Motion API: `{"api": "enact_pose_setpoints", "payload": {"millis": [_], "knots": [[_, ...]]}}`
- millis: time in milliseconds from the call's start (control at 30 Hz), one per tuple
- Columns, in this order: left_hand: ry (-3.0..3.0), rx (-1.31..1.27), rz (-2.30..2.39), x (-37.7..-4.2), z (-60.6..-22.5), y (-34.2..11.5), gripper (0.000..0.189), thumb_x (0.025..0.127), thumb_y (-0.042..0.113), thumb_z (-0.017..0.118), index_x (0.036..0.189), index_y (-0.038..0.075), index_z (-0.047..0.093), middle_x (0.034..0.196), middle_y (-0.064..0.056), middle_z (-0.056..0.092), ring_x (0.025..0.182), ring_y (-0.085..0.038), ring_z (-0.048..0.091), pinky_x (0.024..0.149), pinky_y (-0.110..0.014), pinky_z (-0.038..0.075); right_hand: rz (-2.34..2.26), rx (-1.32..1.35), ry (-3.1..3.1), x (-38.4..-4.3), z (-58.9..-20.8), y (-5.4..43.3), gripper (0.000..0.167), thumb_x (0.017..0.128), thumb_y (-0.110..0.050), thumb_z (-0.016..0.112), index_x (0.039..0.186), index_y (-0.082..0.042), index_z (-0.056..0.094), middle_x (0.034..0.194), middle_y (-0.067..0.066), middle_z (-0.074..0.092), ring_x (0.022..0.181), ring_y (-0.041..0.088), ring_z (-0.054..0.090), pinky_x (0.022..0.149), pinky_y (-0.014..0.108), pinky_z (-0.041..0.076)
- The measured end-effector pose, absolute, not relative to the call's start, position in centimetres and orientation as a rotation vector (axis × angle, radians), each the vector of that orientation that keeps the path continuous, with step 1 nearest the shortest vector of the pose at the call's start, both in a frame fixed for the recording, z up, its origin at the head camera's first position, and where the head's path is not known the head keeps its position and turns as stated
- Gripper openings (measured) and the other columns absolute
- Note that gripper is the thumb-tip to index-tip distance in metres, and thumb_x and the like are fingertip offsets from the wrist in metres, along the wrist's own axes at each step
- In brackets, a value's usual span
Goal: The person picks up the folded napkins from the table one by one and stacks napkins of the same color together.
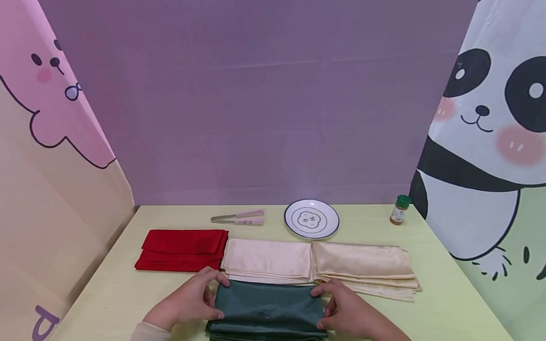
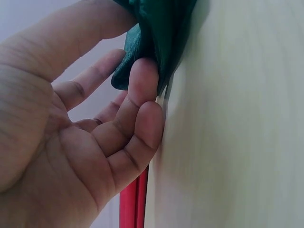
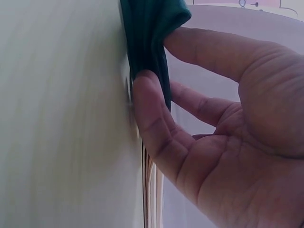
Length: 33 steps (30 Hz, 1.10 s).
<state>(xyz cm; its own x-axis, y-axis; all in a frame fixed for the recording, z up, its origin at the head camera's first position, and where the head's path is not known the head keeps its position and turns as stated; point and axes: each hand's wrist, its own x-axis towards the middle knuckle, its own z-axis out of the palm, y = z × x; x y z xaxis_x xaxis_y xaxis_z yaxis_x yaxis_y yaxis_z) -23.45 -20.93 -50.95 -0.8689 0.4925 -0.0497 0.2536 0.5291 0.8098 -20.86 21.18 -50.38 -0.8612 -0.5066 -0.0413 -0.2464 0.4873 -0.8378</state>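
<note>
A folded dark green satin cloth [image 1: 268, 306] lies in layers at the front of the table, between both hands. My left hand [image 1: 192, 297] grips its left edge, index finger at the far corner and thumb nearer me. In the left wrist view, curled fingertips [image 2: 144, 78] reach beneath the green fold. At the opposite edge my right hand [image 1: 353, 311] holds the cloth the same way. The right wrist view has the thumb against the side of the green layers [image 3: 149, 35] and a curled finger below them.
Behind the green cloth lie a folded red cloth [image 1: 181, 250], a pale pink one [image 1: 268, 258] and a beige one [image 1: 363, 263]. Farther back are pink-handled tongs [image 1: 238, 217], a white plate [image 1: 311, 219] and a small green-capped jar [image 1: 399, 210]. A purple backdrop [image 1: 267, 98] stands along the table's [image 1: 446, 313] far edge.
</note>
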Motion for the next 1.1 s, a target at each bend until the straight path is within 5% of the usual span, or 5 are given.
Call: {"api": "enact_pose_setpoints", "payload": {"millis": [1100], "knots": [[2.494,0.675,1.283,-23.67,-50.73,-21.08,0.053,0.082,0.016,0.092,0.124,0.016,0.061,0.113,-0.009,0.055,0.075,-0.018,0.065,0.070,-0.029,0.057,-1.299,-0.661,2.475,-21.31,-50.62,21.54,0.053,0.081,-0.015,0.092,0.127,-0.007,0.066,0.122,0.012,0.054,0.079,0.017,0.065,0.069,0.028,0.057]]}}
